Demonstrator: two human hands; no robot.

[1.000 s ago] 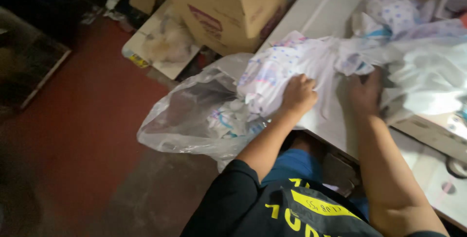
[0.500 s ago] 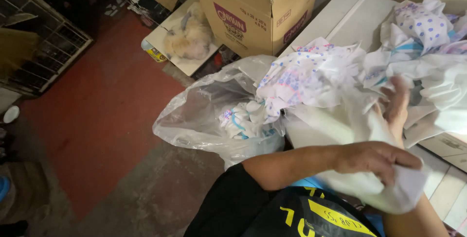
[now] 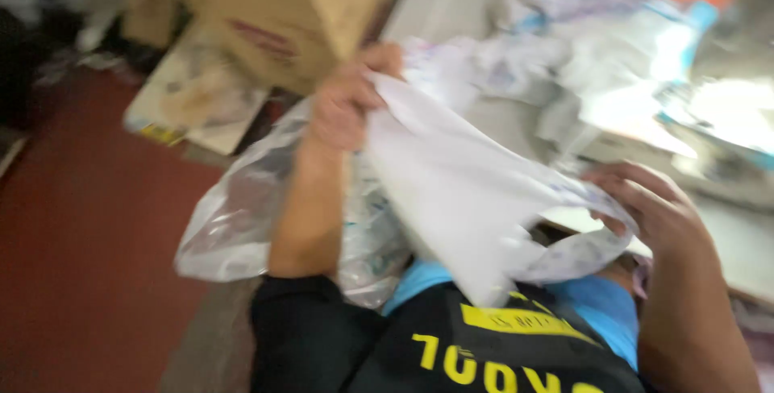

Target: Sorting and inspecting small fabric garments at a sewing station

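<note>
2 hands, left hand point(image 3: 343, 107) and right hand point(image 3: 657, 212), seemingly pinching white cloth point(image 3: 451, 191) between fingers

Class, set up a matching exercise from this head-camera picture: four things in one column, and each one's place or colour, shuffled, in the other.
Things:
1. white cloth
2. clear plastic bag
3. cardboard box
4. floor

Descriptions:
A. red
B. top of picture, brown
C. held between left hand and right hand
D. under the left forearm, crumpled

Pairs: 1-C, 2-D, 3-B, 4-A
</note>
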